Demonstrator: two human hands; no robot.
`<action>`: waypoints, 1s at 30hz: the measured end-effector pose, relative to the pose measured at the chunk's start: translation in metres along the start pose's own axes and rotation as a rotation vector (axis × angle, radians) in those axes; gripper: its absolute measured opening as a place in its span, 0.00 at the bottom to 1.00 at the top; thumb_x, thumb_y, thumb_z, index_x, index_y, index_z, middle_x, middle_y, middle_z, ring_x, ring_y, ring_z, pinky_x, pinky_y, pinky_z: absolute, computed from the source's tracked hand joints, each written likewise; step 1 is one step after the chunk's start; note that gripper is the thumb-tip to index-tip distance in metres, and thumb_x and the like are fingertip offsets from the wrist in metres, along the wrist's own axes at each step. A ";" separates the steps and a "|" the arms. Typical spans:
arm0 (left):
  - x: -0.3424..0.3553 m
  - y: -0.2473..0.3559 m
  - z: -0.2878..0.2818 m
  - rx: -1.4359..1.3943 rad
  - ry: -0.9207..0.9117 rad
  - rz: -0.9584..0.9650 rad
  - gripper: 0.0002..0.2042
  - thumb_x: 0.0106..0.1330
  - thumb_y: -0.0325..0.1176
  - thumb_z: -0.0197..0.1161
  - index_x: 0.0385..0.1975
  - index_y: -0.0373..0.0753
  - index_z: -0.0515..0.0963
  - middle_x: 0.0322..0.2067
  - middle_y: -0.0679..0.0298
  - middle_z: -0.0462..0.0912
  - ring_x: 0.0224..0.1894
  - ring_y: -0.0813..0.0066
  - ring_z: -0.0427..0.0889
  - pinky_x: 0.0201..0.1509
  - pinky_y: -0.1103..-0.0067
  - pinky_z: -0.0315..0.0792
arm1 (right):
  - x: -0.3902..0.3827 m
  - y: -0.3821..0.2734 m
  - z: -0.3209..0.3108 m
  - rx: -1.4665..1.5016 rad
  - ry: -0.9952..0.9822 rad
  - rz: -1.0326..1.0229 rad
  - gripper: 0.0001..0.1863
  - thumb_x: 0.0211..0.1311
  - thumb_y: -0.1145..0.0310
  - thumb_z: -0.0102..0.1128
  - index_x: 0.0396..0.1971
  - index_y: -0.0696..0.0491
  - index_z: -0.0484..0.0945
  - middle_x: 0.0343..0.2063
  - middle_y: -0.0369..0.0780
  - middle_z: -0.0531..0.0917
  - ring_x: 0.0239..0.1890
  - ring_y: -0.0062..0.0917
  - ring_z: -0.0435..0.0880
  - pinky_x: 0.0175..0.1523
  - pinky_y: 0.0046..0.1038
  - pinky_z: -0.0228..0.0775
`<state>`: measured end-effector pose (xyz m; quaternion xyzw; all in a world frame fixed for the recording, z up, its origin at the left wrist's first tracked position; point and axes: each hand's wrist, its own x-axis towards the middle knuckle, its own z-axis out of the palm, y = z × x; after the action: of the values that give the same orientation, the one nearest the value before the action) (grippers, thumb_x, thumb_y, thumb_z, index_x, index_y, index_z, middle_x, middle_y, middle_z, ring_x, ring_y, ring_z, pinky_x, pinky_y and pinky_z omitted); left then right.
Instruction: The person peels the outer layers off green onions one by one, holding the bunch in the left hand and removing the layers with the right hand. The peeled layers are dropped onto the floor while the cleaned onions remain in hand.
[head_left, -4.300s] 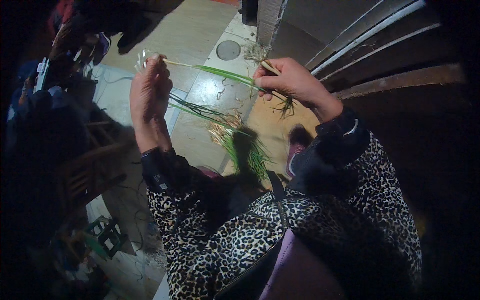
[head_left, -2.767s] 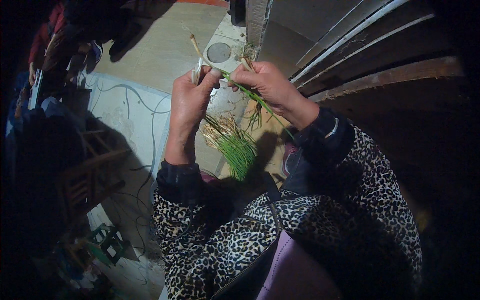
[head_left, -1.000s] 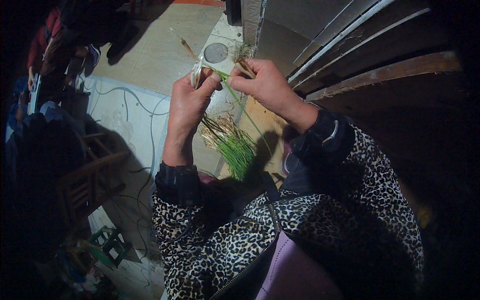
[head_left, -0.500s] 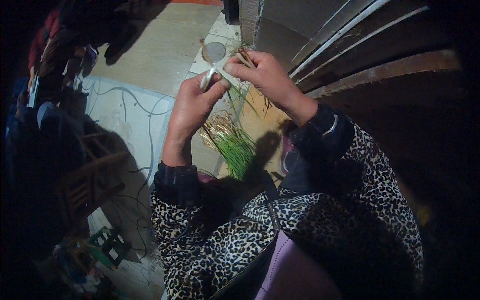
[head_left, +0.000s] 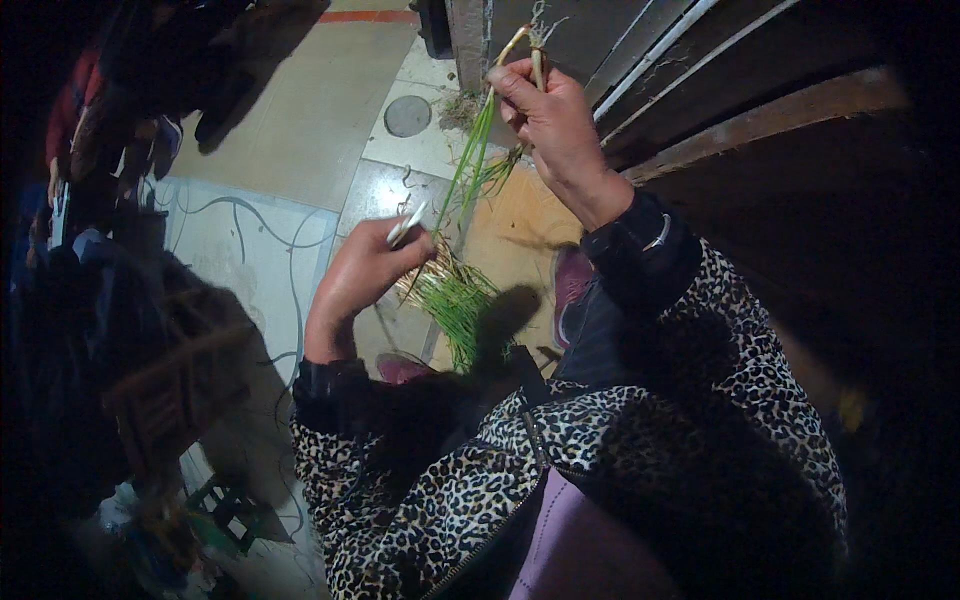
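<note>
Nearest me, person in leopard-print jacket (head_left: 470, 470), zip part-open over lilac cloth (head_left: 570, 540), bent over the work w/ bare hands. L hand (head_left: 365, 275) is low, approx. mid-view, fingers curled in, thumb pressed against them, pinching slim white stalks (head_left: 406, 226) that poke up past the knuckles. R hand (head_left: 555, 120) is higher & farther out, fingers bent, thumb & forefinger pinching a few spring onions (head_left: 480, 135), roots up, one w/ brownish base; long green leaves hang down twd the L hand. Can't tell if L fingertips touch those leaves.

Below, on the floor betw. the feet, lies a pile of spring onions (head_left: 460, 310), pale ends twd the L hand, greens twd the body. Maroon shoes (head_left: 572, 290) either side, L one mostly hidden. Tan floor patch (head_left: 520, 205) just beside the pile.

Off left: green stool (head_left: 225, 515), dim wooden chair (head_left: 185, 375), loose cables (head_left: 240, 215) on pale flooring. Farther: round grey disc (head_left: 408, 116) in the floor, wooden boards (head_left: 780, 120) along the R side, & top left a co-worker's red sleeve (head_left: 80, 95), v. dark.
</note>
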<state>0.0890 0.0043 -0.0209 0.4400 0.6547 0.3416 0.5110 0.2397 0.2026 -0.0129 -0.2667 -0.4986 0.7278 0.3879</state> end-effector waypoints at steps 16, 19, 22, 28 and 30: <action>0.003 0.002 -0.024 -0.154 0.499 -0.106 0.11 0.61 0.37 0.62 0.24 0.35 0.78 0.17 0.72 0.72 0.19 0.84 0.67 0.22 0.84 0.60 | -0.017 -0.003 0.016 -0.069 -0.413 0.277 0.11 0.65 0.64 0.57 0.35 0.58 0.77 0.27 0.37 0.82 0.14 0.07 0.62 0.20 0.11 0.50; 0.013 0.029 -0.012 -0.419 0.506 -0.068 0.12 0.60 0.42 0.65 0.25 0.39 0.77 0.17 0.75 0.69 0.16 0.90 0.60 0.19 0.87 0.52 | -0.025 -0.002 0.026 -0.140 -0.474 0.326 0.11 0.63 0.62 0.59 0.32 0.55 0.78 0.24 0.31 0.80 0.16 0.06 0.63 0.20 0.11 0.50; 0.020 0.040 0.001 -0.494 0.510 -0.002 0.11 0.60 0.40 0.66 0.28 0.37 0.79 0.19 0.75 0.72 0.18 0.90 0.63 0.20 0.88 0.55 | -0.029 0.000 0.032 -0.224 -0.462 0.253 0.10 0.61 0.64 0.61 0.29 0.56 0.79 0.23 0.33 0.81 0.22 0.12 0.73 0.30 0.16 0.64; 0.022 0.040 0.003 -0.439 0.612 0.075 0.09 0.59 0.36 0.66 0.30 0.35 0.79 0.22 0.73 0.75 0.20 0.90 0.66 0.22 0.88 0.58 | -0.030 0.007 0.033 -0.283 -0.479 0.361 0.08 0.56 0.66 0.62 0.25 0.55 0.79 0.21 0.33 0.81 0.25 0.13 0.75 0.34 0.18 0.65; 0.020 0.038 -0.002 -0.543 0.587 0.043 0.09 0.60 0.35 0.66 0.30 0.35 0.79 0.22 0.73 0.75 0.20 0.90 0.66 0.22 0.87 0.58 | -0.029 0.009 0.034 -0.302 -0.492 0.381 0.07 0.55 0.67 0.62 0.24 0.55 0.79 0.21 0.34 0.81 0.25 0.14 0.75 0.34 0.18 0.65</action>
<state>0.0935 0.0369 0.0066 0.1863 0.6493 0.6240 0.3929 0.2272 0.1589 -0.0094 -0.2259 -0.6207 0.7476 0.0693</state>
